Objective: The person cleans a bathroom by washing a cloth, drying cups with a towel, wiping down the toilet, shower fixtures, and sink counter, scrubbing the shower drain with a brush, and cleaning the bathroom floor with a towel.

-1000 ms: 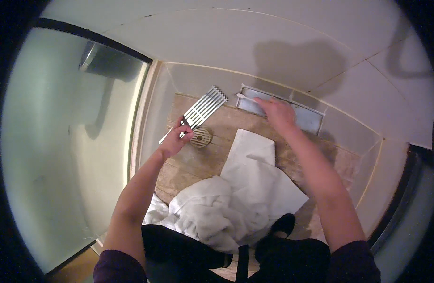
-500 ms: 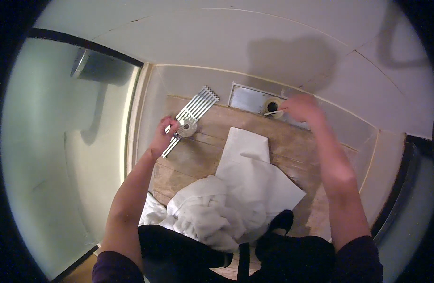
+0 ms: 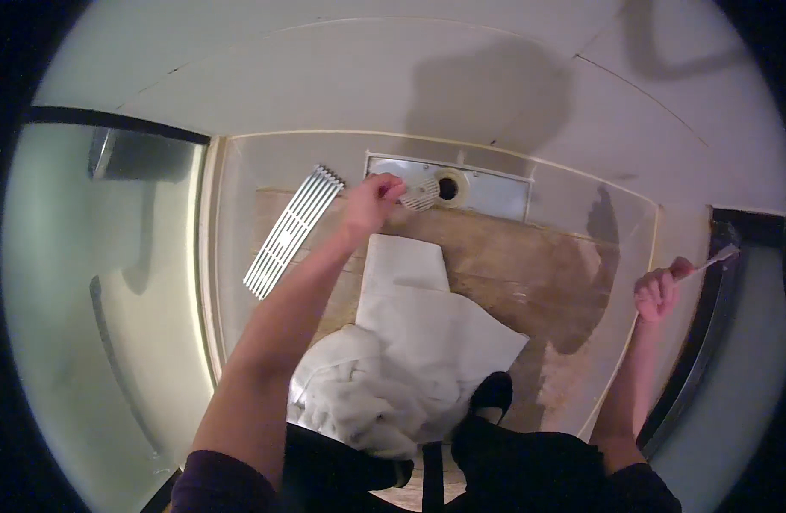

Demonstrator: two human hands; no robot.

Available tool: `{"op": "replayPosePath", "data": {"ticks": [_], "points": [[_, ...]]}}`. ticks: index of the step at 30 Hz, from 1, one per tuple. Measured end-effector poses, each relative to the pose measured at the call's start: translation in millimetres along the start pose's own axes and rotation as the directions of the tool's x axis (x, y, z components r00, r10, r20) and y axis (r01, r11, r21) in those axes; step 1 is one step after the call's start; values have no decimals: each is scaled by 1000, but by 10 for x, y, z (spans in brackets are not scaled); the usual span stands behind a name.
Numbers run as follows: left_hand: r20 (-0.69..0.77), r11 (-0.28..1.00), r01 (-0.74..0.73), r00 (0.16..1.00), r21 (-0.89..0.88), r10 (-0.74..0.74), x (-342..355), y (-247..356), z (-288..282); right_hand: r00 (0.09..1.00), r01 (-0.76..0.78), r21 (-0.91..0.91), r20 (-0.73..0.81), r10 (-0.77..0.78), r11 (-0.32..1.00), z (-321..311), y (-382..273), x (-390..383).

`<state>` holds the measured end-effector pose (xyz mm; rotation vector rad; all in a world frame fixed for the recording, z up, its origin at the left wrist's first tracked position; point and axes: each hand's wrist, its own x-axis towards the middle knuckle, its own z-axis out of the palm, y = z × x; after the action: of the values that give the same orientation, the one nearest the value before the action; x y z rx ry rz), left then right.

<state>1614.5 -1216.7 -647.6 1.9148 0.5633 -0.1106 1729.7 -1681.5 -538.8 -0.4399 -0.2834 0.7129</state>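
Note:
My left hand is closed on the edge of a round, slotted drain strainer. It holds the strainer just left of the dark drain hole. That hole sits in a long metal drain channel set in the floor along the wall. Far to the right, my right hand grips a slim white toothbrush by its handle. The brush head points up and right, in front of the dark door frame. To the left of my left hand, a slatted metal drain grate lies on the floor.
A crumpled white towel is spread on the brown floor between my feet and the channel. A frosted glass panel stands at the left. Pale walls rise behind the channel, and a black frame runs along the right.
My left hand has carried the strainer from over the grate rightward to beside the drain hole. My right hand has taken the toothbrush away from the hole, far to the right.

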Motion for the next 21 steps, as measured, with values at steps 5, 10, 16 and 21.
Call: {"op": "replayPosePath", "data": {"ticks": [5,10,16,21], "points": [[83,940,-105,993,324,83,268,150,542,987,157,-28,-26,-158,987,96,-191,-219],[74,676,-98,995,730,65,177,372,621,979,37,-121,-196,-60,992,85,-9,-312],[-494,730,118,806,673,326,-278,-175,-340,929,36,-90,-364,-66,995,-62,34,-446],[-461,726,182,863,664,205,-804,-791,-1162,840,-132,-165,-543,22,977,-168,260,-301]]}}
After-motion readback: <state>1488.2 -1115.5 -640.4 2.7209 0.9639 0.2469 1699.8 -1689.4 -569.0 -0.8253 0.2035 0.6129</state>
